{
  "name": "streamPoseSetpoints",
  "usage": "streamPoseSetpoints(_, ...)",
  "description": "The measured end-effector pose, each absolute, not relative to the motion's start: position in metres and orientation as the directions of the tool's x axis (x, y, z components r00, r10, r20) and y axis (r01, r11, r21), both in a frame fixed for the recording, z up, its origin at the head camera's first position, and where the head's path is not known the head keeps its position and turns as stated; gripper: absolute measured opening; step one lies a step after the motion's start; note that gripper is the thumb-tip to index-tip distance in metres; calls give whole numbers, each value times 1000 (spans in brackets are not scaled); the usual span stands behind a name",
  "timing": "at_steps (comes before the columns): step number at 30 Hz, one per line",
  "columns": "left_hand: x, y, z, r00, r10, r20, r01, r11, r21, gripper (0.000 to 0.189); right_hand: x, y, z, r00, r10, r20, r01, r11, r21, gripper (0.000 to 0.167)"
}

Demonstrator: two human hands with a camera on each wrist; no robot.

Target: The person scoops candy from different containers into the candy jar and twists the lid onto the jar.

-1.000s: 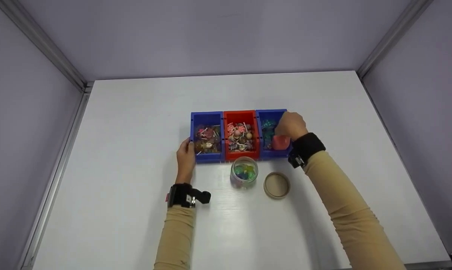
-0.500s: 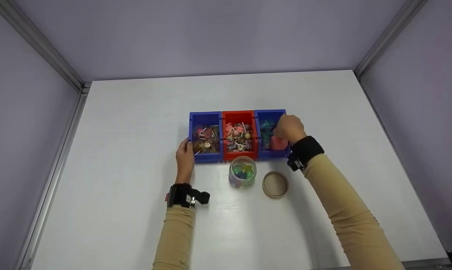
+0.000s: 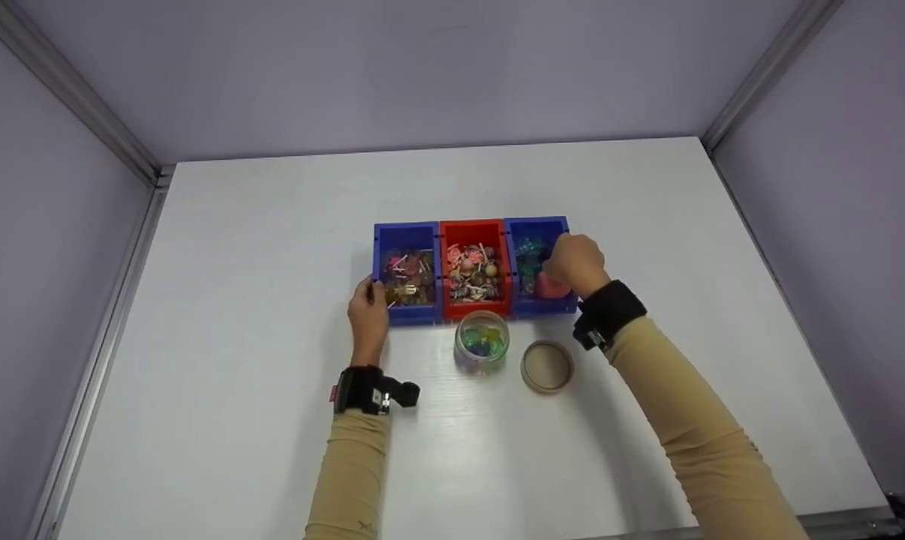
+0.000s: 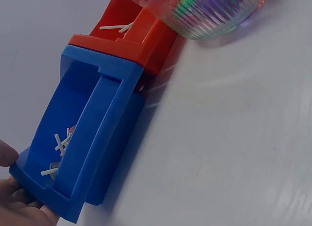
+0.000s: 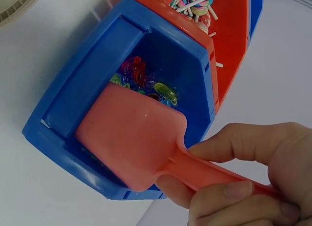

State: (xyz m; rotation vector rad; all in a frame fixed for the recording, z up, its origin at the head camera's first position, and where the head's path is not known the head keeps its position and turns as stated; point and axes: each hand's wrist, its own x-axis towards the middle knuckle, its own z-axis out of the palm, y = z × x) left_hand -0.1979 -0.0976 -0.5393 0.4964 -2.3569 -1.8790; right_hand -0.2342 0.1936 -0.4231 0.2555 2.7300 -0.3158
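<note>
My right hand (image 3: 577, 262) grips the handle of a pink scoop (image 5: 136, 133), fingers curled round it. The scoop's bowl dips into the right blue bin (image 5: 170, 45), among colourful translucent pieces (image 5: 139, 74). At the far left of the joined row, my left hand (image 3: 368, 315) holds the outer wall of the left blue bin (image 4: 92, 133), thumb on top and fingers beneath the rim. That bin contains small lollipops (image 3: 411, 274). Between the blue bins sits a red bin (image 3: 479, 226) with more lollipop-like pieces (image 3: 473, 274).
In front of the red bin stands a clear jar (image 3: 482, 343), uncapped, with green, yellow and blue pieces inside. A round beige lid (image 3: 547, 367) lies to its right. All rest on a white table (image 3: 272, 225) with grey walls at the back and sides.
The right hand with the scoop has shifted slightly nearer inside the right blue bin. The left hand keeps its hold; the whole view has drifted a little.
</note>
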Motion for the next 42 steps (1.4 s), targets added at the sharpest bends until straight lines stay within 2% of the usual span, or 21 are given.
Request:
streamPoseSetpoints(9, -199, -101, -538, -947, -303, -110, -179, 207, 962, 39, -224, 190, -431, -943, 155, -295, 217, 957, -191, 50)
streamPoseSetpoints(22, -197, -98, -541, -942, -318, -106, -199, 274, 941, 40, -202, 183, -453, -971, 204, -122, 230, 935, -270, 33)
streamPoseSetpoints(33, -196, -99, -541, -945, -311, -101, -191, 273, 943, 40, -189, 184, -469, -959, 281, -36, 274, 888, -368, 45)
streamPoseSetpoints(38, -197, -98, -540, -949, -298, -107, -191, 268, 944, 41, -182, 185, -480, -942, 335, 6, 299, 849, -436, 30)
streamPoseSetpoints(42, -196, -97, -541, -952, -282, -115, -189, 250, 950, 43, -176, 187, -494, -935, 342, 100, 259, 845, -467, 22)
